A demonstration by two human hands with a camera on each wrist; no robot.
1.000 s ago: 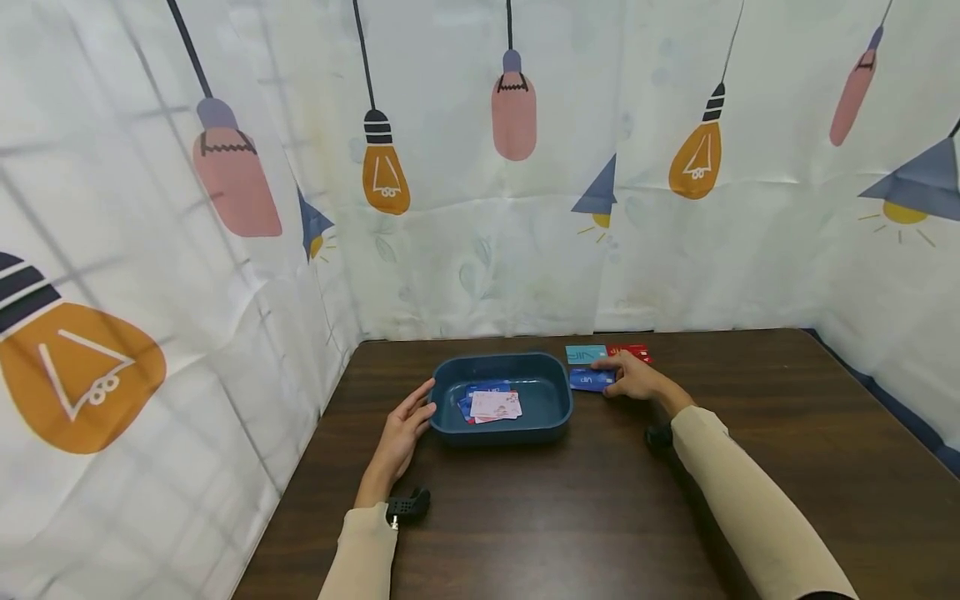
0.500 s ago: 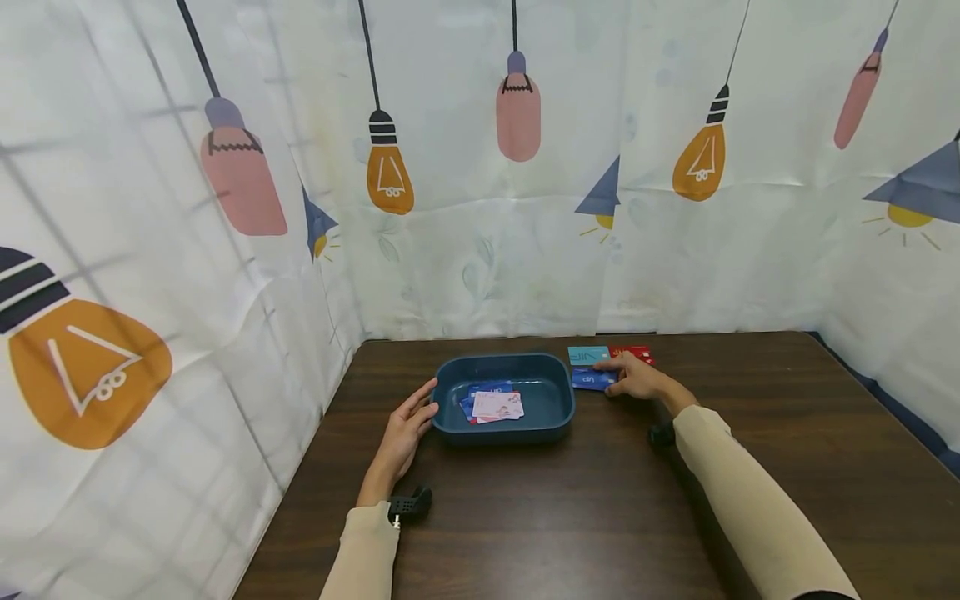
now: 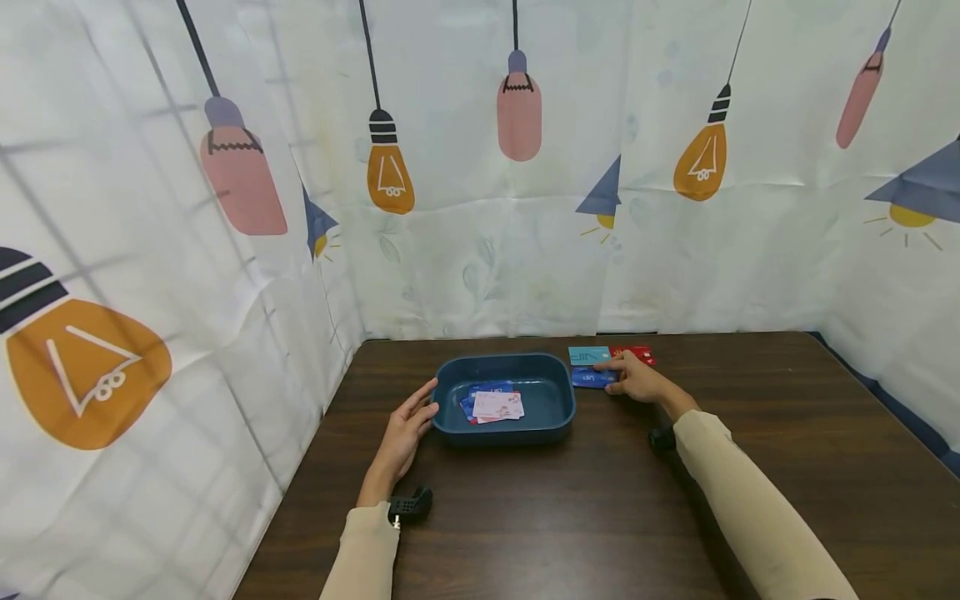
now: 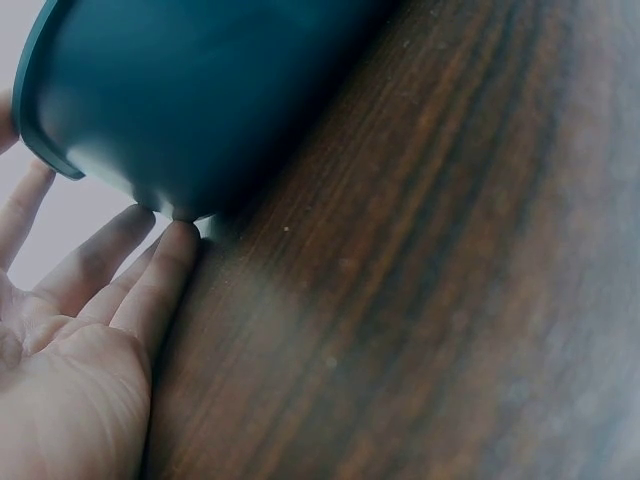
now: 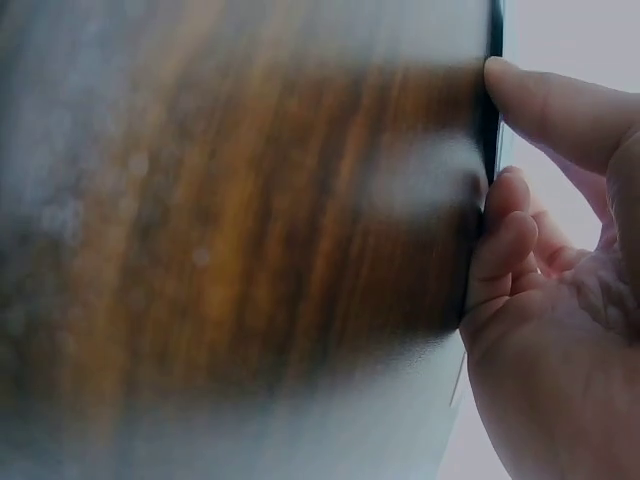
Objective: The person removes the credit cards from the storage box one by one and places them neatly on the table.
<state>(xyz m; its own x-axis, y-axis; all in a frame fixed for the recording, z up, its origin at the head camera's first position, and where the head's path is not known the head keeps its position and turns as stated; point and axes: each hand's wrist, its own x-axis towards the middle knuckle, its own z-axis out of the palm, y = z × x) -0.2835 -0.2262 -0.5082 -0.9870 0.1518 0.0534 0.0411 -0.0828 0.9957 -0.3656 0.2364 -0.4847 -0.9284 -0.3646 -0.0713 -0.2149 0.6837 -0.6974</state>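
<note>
My left hand (image 3: pixel 399 435) rests its extended fingertips against the left side of a dark blue-green rectangular tray (image 3: pixel 498 436). The left wrist view has these fingers (image 4: pixel 165 270) touching the tray's outer wall near the table. Inside lie several overlapping cards, with a pale pink card (image 3: pixel 498 405) on top and blue cards (image 3: pixel 491 387) beneath. Right of the tray, my right hand (image 3: pixel 640 380) pinches a blue card (image 3: pixel 589 378) by its edges, forefinger at the far edge and thumb at the near one. The card lies flat on the table; the hand covers its right end.
Behind the blue card lie a light teal card (image 3: pixel 588 355) and a red card (image 3: pixel 633 352), the latter partly hidden by my right hand. The dark wooden table (image 3: pixel 517 517) ends at a white curtain (image 3: pixel 480 250) printed with lamps.
Both hands, the tray and the cards keep their places; only the head view shifts slightly.
</note>
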